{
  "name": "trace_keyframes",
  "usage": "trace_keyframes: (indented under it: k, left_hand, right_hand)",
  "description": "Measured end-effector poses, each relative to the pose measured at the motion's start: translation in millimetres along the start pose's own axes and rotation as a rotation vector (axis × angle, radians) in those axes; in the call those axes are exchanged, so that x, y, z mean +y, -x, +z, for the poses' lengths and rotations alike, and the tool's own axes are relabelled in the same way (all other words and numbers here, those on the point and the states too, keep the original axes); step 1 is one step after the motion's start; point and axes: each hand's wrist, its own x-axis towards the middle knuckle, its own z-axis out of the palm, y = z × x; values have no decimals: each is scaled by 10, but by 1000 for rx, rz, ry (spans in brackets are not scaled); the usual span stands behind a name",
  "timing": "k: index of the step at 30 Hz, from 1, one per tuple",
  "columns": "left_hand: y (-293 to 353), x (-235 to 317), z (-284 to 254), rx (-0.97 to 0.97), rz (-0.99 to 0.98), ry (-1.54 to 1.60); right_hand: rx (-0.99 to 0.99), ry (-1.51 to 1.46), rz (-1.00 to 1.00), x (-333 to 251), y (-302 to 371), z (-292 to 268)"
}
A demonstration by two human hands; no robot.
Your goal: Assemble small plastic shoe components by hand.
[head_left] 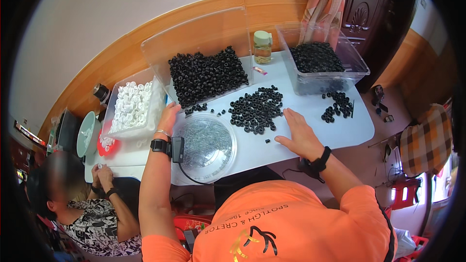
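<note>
My left hand (169, 115) is at the near left corner of a clear plastic bin (208, 31), its fingers closed at the rim and partly hidden. Tipped toward me, that bin holds a mass of small black ring-shaped pieces (208, 75), some spilled at its front edge. My right hand (301, 136) lies flat with fingers stretched and thumb apart, beside a loose pile of the same black rings (256, 110) on the white table (310, 116). One single ring sits apart near my right thumb. Below my left hand is a round clear tray (204, 148).
At the back right stands another clear bin (327, 80) of black pieces, with a smaller pile (337, 106) before it. A lidded jar (262, 48) stands between the bins. On the left are a bin of white pieces (133, 106), a green bowl (87, 133) and a seated person (97, 213).
</note>
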Motion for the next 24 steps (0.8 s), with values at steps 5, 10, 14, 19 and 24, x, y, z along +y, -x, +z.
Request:
trace_keyframes:
  k: [5,10,14,19,24]
  left_hand:
    - [-7,-63,-37,2,-29,-1]
    - [169,106,115,43,-30,5]
    - [140,71,56,101,-19,43]
    - [132,170,337,152,12,174]
    - [-71,-150,-45,101,-94,19]
  right_hand:
    - [-235,30,66,145,-140,147]
    - [-233,77,58,119,-195,338]
    - [-180,59,77,-11,-176,363]
    - [-82,112,49,80,-75,464]
    - [-57,116,0,-47,-96,496]
